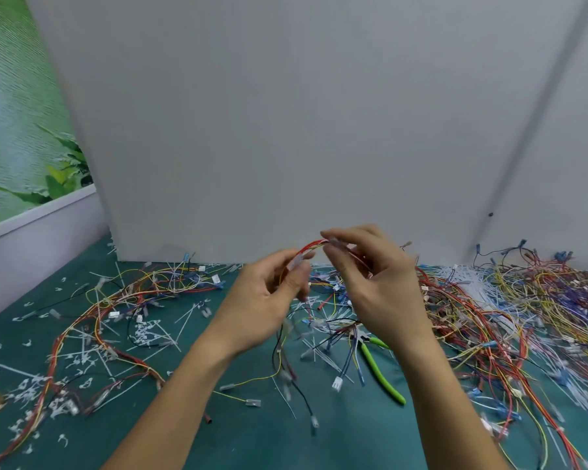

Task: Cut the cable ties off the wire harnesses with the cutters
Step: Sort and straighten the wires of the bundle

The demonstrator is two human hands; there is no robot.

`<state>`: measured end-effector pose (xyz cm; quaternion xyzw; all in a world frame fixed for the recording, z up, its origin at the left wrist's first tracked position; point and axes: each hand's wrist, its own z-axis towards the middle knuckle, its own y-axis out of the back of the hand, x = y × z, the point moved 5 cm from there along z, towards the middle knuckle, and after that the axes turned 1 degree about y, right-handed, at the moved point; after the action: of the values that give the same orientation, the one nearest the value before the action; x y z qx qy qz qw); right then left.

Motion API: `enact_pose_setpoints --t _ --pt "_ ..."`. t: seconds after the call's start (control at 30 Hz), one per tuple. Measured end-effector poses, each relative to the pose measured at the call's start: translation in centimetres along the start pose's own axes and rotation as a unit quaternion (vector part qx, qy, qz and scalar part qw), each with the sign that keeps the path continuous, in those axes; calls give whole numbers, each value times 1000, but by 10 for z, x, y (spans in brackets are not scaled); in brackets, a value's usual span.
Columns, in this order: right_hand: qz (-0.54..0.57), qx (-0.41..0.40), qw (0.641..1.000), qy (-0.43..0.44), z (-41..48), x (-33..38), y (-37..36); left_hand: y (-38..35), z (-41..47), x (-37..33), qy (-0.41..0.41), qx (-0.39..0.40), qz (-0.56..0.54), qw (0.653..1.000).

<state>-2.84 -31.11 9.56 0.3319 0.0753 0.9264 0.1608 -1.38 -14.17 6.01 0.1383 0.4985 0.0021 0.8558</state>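
Both hands are raised above the green mat, holding one wire harness [311, 246] of red and yellow wires arched between them. My left hand [269, 300] pinches its left part, where a pale tie or sleeve shows at the fingertips. My right hand [370, 283] pinches the right part near another pale sleeve. Loose ends of the harness hang down, blurred, with white connectors. The cutters [379, 368], with bright green handles, lie on the mat below my right wrist; neither hand touches them.
A large tangle of harnesses [523, 307] fills the right side. Other harnesses [116, 300] spread on the left among several cut white cable ties [150, 334]. A grey board [286, 130] stands upright right behind the hands.
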Motion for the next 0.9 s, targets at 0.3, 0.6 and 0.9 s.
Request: enact_pose_setpoints --t 0.3,0.6,0.9 --pt "-302 140 925 -186 -6 -55 6 17 1 -14 -55 -66 -168 982" --pt "-116 357 866 -330 -34 -84 -6 -7 -4 -31 -51 63 -417 905" --pt "176 232 840 -458 -40 -78 -23 -22 -10 -35 5 134 -504 853"
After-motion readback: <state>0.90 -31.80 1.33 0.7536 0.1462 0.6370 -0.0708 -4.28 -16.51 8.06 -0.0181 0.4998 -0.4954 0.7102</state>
